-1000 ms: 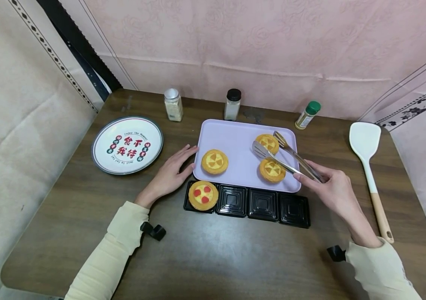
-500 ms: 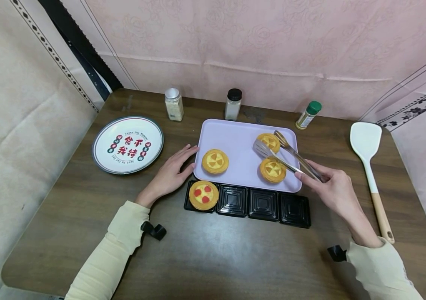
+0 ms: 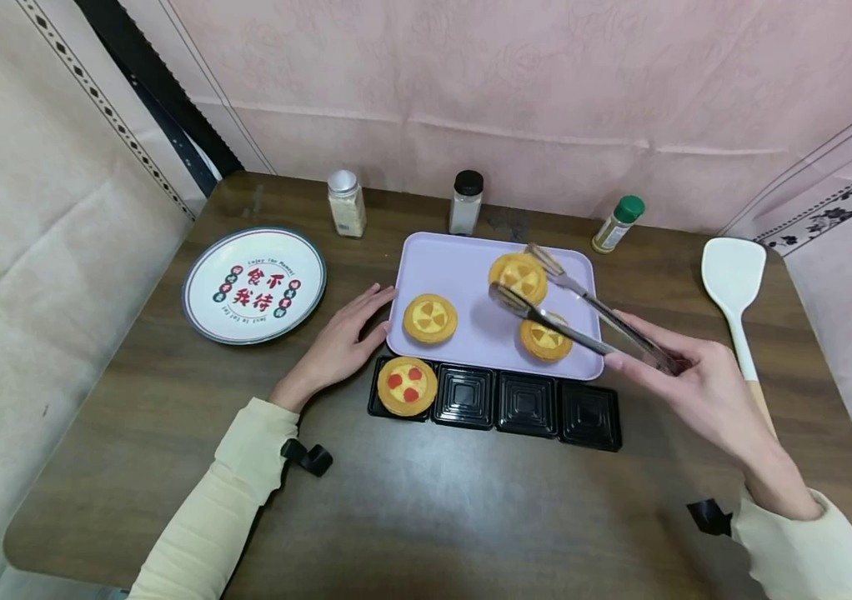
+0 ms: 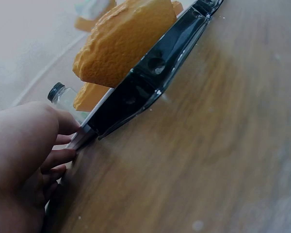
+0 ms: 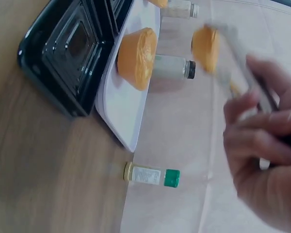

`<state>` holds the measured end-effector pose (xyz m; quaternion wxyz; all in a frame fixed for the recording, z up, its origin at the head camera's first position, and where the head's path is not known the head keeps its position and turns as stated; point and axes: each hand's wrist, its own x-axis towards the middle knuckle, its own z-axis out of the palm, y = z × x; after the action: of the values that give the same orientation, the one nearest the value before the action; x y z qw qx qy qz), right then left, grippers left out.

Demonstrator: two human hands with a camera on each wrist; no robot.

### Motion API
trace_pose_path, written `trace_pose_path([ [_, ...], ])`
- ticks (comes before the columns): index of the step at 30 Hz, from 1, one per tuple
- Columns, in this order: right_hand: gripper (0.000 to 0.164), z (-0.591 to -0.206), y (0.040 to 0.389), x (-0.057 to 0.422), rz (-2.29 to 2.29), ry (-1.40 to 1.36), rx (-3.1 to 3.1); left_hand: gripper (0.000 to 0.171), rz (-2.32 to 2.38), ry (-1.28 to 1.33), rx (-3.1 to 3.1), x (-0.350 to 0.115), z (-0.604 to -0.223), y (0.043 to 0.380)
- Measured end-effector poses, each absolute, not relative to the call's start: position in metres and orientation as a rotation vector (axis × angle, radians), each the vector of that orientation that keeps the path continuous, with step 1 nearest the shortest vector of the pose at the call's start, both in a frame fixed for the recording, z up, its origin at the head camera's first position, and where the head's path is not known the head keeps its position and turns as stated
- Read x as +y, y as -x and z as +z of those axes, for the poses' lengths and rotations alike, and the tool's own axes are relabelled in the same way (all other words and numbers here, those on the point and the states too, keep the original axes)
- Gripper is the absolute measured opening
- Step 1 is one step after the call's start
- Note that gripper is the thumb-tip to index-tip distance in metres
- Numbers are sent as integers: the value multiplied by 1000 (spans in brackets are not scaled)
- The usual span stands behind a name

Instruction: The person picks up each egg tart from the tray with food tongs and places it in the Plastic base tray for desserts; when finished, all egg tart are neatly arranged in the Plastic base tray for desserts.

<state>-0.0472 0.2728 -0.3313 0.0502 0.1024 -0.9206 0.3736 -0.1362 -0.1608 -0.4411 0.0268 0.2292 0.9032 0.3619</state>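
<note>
Right hand has the tongs gripped, and they're pinching a tart up in the air over the purple tray. Left hand is flat-ish, fingers pretty straight, fingertips at the purple tray's left edge. A left tart and right tart sit on that tray; a red-spotted tart fills the black tray's leftmost slot.
</note>
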Motion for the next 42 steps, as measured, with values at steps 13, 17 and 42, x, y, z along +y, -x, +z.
trace_pose_path([
  [13,54,-348,29,269,1203,-899,-2953,52,1109,-720,2796,-162,-440,139],
  [17,53,-354,28,266,1188,-918,-2970,52,1110,-720,2793,-161,-440,139],
  [42,53,-364,30,267,1169,-922,-2978,52,1123,-721,2787,-162,-441,138],
])
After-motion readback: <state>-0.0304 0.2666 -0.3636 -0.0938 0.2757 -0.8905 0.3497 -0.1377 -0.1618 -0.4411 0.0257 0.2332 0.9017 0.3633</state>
